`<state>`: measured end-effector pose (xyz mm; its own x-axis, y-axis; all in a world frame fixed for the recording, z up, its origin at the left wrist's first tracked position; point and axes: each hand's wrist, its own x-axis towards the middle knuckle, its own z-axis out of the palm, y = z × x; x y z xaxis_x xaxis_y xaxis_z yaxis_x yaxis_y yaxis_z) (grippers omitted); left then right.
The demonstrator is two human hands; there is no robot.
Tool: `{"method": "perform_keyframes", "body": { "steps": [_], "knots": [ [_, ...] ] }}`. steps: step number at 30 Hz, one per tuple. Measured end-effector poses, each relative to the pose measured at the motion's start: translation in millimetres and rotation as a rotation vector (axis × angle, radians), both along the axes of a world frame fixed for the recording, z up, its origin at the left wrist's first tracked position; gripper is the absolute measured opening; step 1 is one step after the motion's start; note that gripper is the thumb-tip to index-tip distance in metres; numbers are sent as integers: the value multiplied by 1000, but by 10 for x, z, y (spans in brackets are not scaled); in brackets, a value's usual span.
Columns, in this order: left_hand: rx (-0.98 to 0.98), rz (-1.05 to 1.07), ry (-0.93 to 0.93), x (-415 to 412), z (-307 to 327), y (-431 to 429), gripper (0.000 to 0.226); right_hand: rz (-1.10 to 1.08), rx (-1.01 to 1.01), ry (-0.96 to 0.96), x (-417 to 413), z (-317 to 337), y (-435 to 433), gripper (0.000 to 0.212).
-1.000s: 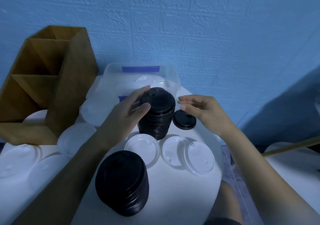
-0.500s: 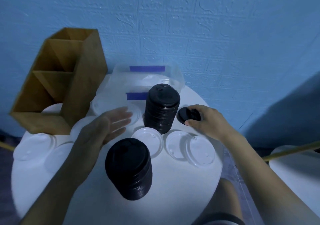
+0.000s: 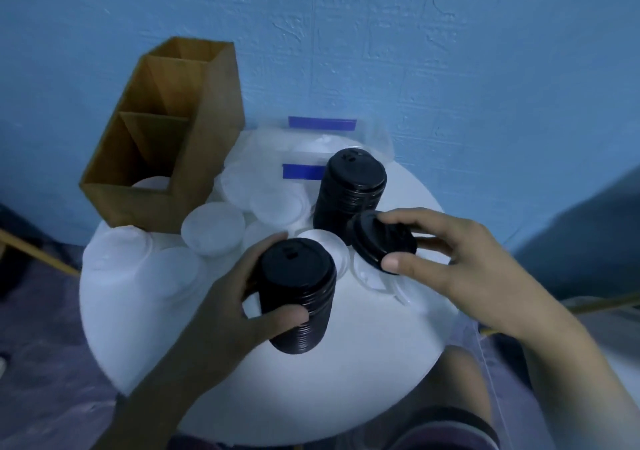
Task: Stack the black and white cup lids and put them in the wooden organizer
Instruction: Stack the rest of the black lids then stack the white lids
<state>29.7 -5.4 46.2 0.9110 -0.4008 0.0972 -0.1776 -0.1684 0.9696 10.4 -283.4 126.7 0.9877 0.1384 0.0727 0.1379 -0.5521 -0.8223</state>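
**Head view: both grips on black lids**

Logged left grip curled round the near stack of black lids, thumb on the near side, fingers round the far left side. Located this stack upright near the middle of the round white desk.

Logged right grip pinching 1 single black lid by its rim, thumb at the near edge, fingers over the far edge. Located this lid tilted, just right of the near stack's top and in front of the lower part of a 2nd upright black stack. Cannot tell whether it touches either stack.

Noted loose white lids flat on the desk left of and between the 2 stacks, with more partly hidden under the right grip.

Noted wooden organizer at the desk's far left edge, well apart from both grips, 3 compartments in view and a white round shape low in the front 1.

Noted clear bag with blue strips behind the far stack, against the blue wall.
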Motion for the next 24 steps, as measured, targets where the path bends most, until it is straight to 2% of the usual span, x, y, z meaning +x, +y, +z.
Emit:
{"method": "perform_keyframes", "body": {
  "steps": [7, 12, 24],
  "knots": [
    [-27, -14, -16, 37, 8, -92, 74, 232, -158, -82, 125, -51, 570, 46],
    [-48, 14, -15, 57, -47, -108, 72, 254, -216, -69, 170, -89, 613, 49],
    [-31, -2, 4, 55, -173, -97, 78, 273, -109, -46, 153, -173, 560, 51]
  ]
}}
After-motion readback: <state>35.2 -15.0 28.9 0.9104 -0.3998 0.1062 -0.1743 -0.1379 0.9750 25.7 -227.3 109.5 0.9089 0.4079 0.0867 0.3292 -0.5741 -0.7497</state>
